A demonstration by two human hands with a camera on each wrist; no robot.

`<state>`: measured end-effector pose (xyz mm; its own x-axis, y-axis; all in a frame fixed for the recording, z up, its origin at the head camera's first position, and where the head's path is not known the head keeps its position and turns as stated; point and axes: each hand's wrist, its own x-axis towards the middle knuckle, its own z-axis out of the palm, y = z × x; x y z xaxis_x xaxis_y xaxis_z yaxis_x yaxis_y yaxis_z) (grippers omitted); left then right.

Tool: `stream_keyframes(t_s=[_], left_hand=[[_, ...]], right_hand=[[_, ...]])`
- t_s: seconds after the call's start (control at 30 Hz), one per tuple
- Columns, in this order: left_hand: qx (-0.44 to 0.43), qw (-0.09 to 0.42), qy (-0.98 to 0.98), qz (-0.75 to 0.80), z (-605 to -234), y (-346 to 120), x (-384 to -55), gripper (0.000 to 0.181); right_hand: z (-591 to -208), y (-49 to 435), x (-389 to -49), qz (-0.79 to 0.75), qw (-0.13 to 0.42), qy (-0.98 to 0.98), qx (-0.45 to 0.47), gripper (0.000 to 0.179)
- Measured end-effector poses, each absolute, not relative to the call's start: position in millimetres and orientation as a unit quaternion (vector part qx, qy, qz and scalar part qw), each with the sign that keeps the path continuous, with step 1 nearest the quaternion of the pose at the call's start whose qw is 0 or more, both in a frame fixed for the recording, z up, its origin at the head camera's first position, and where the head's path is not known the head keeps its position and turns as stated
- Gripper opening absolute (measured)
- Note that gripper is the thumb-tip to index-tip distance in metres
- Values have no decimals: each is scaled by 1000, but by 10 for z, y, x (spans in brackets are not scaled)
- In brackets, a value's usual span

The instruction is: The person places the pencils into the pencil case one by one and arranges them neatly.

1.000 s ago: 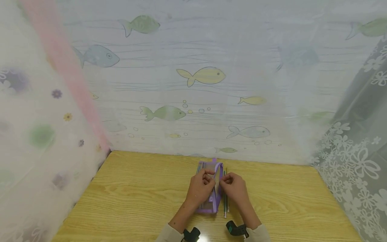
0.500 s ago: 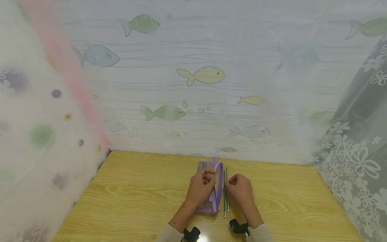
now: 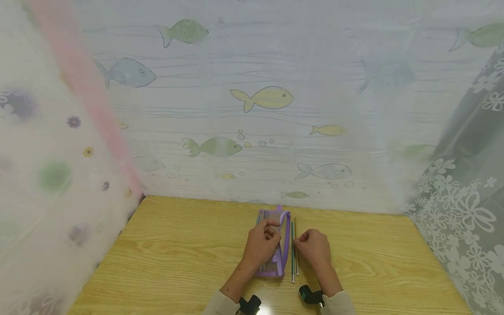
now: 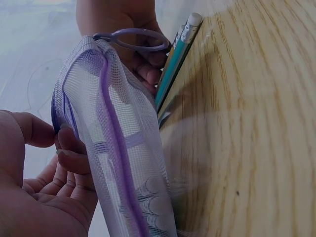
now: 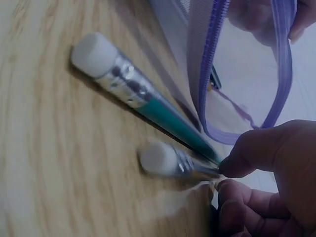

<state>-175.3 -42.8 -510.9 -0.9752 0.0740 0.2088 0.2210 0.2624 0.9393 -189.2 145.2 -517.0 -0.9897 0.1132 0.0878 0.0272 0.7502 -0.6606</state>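
A see-through mesh pencil case [image 4: 116, 123] with purple trim and a zipper lies on the table, its zipped mouth gaping. My left hand [image 3: 261, 243] pinches one edge of that mouth between thumb and finger. Several pencils show dimly inside the case through the mesh. Just right of it, a teal pencil [image 5: 163, 116] and a gold-coloured pencil [image 5: 197, 170] lie side by side, white erasers toward me. The thumb and index finger of my right hand [image 3: 315, 249] pinch the gold-coloured pencil around its middle; the curled fingers partly hide it.
The wood-grain table [image 3: 177, 253] stretches to both sides of the case. Behind it hangs a pale fish-print curtain [image 3: 260, 144] close to the table's back edge. A purple loop [image 4: 140, 39] sticks out from one end of the case.
My right hand has left the right edge of the case's mouth and moved right to the gold-coloured pencil. My left hand stays in place on the case.
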Motion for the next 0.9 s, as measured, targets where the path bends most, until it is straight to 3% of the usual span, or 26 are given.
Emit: stream_keyframes(t_s=[0.37, 0.9], left_hand=[[-95, 60, -793, -599, -5086, -426, -1744, 26], [-95, 66, -793, -598, -5103, -431, -1747, 26]], right_hand=[[-5175, 1397, -1868, 303, 46, -950, -58, 49], [-5074, 1372, -1834, 251, 22, -964, -84, 38]])
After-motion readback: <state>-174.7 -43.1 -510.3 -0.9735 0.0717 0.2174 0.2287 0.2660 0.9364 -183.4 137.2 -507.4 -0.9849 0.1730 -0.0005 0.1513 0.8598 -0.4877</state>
